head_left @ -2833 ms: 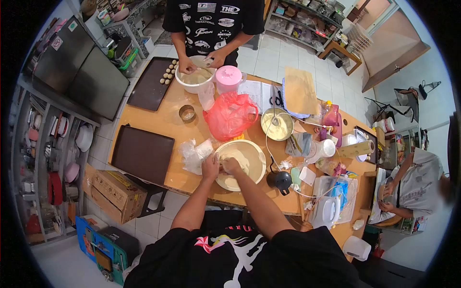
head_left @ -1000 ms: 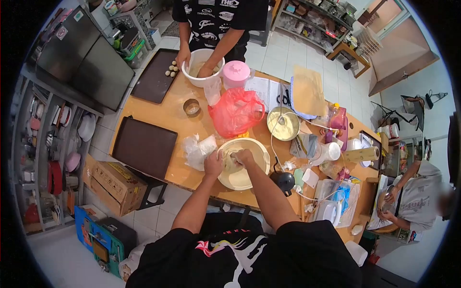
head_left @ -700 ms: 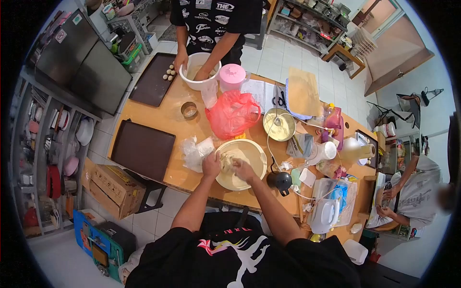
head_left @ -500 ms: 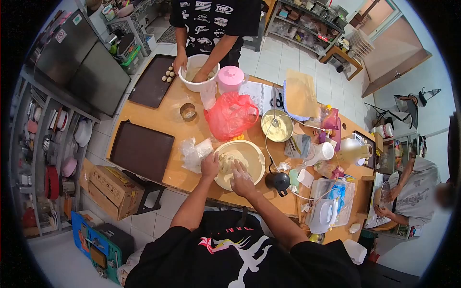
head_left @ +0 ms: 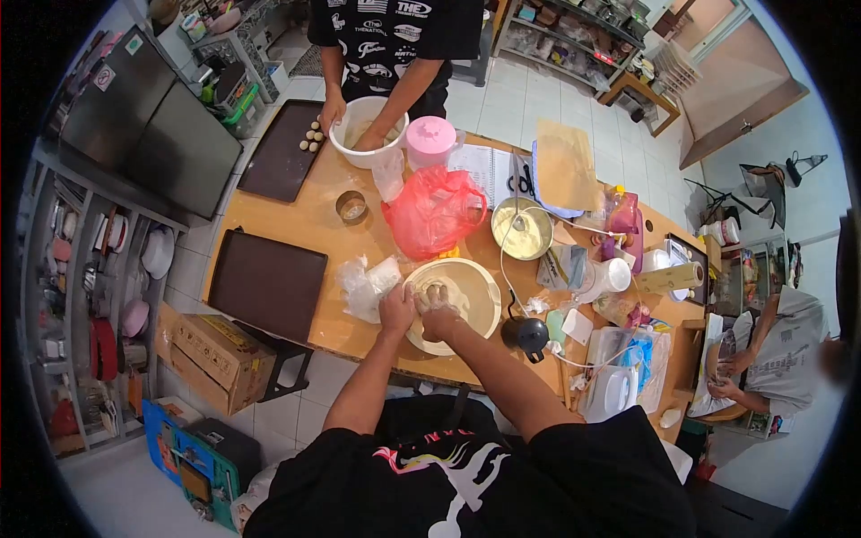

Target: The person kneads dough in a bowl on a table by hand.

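Bending the right hand (head_left: 439, 323) at the fingers into the pale, floury mixture (head_left: 466, 300); from this angle, cannot fairly tell whether clenched on a lump or only pressing. Gripping with the left hand (head_left: 396, 309) at nine o'clock on the rim of the round, cream-coloured bowl (head_left: 494, 314), mixture inside. Just beside at ten o'clock, a crumpled, whitish plastic bag (head_left: 366, 291); at twelve, a translucent red plastic bag (head_left: 434, 215); near two, a round metal bowl (head_left: 522, 229) of pale-yellow contents; farther off at nine, a dark-brown rectangular tray (head_left: 269, 282).
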Available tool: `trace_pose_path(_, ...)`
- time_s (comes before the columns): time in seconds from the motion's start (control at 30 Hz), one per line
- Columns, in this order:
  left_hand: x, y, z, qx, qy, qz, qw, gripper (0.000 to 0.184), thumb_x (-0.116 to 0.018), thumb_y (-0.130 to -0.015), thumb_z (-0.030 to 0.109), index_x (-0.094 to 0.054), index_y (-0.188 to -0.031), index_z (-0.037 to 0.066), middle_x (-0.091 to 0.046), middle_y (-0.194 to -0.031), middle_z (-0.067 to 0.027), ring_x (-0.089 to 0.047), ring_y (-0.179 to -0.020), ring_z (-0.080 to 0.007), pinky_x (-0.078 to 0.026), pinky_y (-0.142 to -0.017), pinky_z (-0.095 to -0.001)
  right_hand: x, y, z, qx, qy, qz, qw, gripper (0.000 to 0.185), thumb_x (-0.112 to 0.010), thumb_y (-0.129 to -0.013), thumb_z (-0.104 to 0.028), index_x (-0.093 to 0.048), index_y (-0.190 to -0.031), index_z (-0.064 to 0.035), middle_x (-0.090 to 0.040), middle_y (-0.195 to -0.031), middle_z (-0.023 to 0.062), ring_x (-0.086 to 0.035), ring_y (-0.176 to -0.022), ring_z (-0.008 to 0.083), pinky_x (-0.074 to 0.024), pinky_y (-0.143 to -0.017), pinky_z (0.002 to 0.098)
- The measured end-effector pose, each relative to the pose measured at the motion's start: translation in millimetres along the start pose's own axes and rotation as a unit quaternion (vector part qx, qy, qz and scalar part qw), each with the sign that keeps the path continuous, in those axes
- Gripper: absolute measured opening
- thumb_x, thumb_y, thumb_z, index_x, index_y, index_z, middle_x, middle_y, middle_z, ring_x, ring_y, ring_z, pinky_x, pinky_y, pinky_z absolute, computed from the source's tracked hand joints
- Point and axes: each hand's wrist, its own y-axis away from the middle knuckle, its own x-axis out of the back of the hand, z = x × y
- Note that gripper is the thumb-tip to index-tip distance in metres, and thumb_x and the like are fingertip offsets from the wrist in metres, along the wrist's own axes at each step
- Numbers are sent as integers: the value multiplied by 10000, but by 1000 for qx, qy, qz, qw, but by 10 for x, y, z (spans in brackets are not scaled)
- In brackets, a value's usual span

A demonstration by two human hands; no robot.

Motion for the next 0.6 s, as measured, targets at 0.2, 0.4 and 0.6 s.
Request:
trace_pose_path(0.2, -51, 37, -66, -22, 1, 21, 1000, 419, -450, -982, 359, -616, -889, -15, -646, -859, -268, -609, -846, -463, -462, -753, -542, -380, -4, 184, 38, -68, 86, 993, 808, -656, -762, -238, -299, -1485, -183, -217, -1531, 227, -186, -1408, 464, -306, -1098, 551)
trace_pose_path(0.4, -58, 21, -100, -5, 7, -2, 1000, 435, -457, -978, 377, -639, -969, -18, -648, -891, -272, -608, -865, -466, -466, -781, -534, -526, 83, 340, 49, -435, 330, 836, 556, -646, -803, -174, -505, -1326, -48, -478, -1333, 228, -486, -1207, 399, -404, -1021, 434)
trace_pose_path(0.6, -66, 20, -61, -23, 41, 37, 998, 426, -467, -972, 378, -639, -981, -11, -650, -900, -270, -608, -874, -462, -467, -782, -531, -558, 406, 126, -8, -204, 416, 886, 500, -630, -789, -117, -546, -1271, -13, -572, -1191, 226, -517, -1153, 386, -427, -998, 454)
